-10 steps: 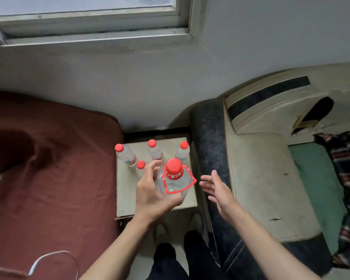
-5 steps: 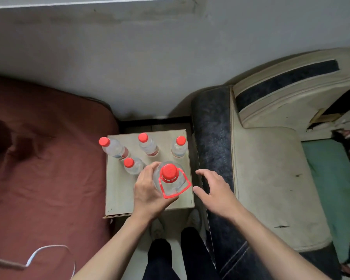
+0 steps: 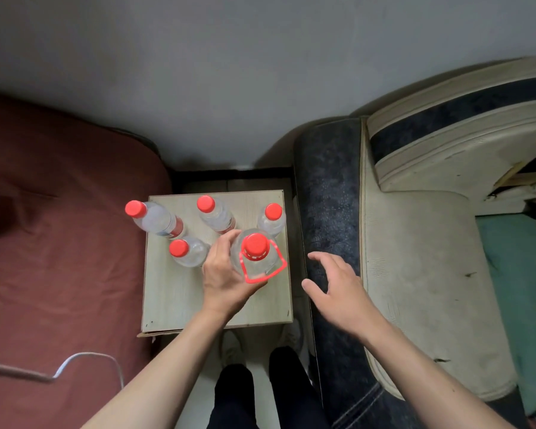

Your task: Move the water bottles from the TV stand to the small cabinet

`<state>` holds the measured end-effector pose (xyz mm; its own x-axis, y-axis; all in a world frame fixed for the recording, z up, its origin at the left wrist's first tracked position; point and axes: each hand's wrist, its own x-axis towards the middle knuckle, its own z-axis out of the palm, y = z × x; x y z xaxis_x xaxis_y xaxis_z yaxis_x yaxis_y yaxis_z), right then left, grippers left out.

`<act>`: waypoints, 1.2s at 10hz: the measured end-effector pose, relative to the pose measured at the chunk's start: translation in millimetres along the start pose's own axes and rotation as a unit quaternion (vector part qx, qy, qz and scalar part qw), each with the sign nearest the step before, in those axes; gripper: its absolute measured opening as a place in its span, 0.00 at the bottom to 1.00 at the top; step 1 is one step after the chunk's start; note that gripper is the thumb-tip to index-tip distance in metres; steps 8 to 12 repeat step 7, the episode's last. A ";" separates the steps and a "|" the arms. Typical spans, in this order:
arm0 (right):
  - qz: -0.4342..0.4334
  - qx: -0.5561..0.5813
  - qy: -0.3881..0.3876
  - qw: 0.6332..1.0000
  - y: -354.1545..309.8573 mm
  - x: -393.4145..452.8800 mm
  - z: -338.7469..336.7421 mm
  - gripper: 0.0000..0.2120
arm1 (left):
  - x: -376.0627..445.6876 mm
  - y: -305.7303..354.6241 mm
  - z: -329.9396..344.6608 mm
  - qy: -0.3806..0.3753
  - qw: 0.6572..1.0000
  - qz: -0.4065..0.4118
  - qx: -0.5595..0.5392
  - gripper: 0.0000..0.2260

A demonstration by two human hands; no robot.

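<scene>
A small pale wooden cabinet (image 3: 174, 292) stands between a bed and a sofa. Several clear water bottles with red caps stand on its top: one at the back left (image 3: 155, 216), one at the back middle (image 3: 215, 213), one at the back right (image 3: 272, 218) and one nearer the middle (image 3: 188, 252). My left hand (image 3: 225, 274) grips a larger clear bottle (image 3: 256, 255) with a red cap and red carry handle, upright over the cabinet's right half. Whether its base touches the top is hidden. My right hand (image 3: 338, 284) hovers open beside it, over the sofa arm.
A bed with a dark red cover (image 3: 59, 243) lies close on the left, a grey cable (image 3: 84, 360) on it. A sofa with a dark arm (image 3: 331, 187) and cream cushions (image 3: 415, 274) hems in the right. A grey wall is behind. My legs and shoes are below the cabinet.
The camera has tilted down, so the window has left the view. My left hand with the large bottle has come lower over the cabinet. My right hand has turned palm down and stays open.
</scene>
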<state>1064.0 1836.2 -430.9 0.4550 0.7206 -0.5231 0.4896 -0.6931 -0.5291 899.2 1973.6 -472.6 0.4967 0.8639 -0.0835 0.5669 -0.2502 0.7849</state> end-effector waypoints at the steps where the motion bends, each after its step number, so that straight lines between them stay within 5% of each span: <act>1: 0.009 0.007 -0.001 1.000 -2.0 0.8 2.9 0.24 | 1.8 -0.8 1.6 -0.001 1.000 0.007 -0.001 0.39; 7: -0.011 0.006 0.017 1.000 -63.0 -36.9 -9.0 0.24 | -23.8 -18.7 -34.8 -0.105 0.992 -0.010 0.063 0.46; 12: -0.011 0.006 0.017 1.000 -63.0 -36.9 -9.0 0.24 | -23.8 -18.7 -34.8 -0.105 0.992 -0.010 0.063 0.46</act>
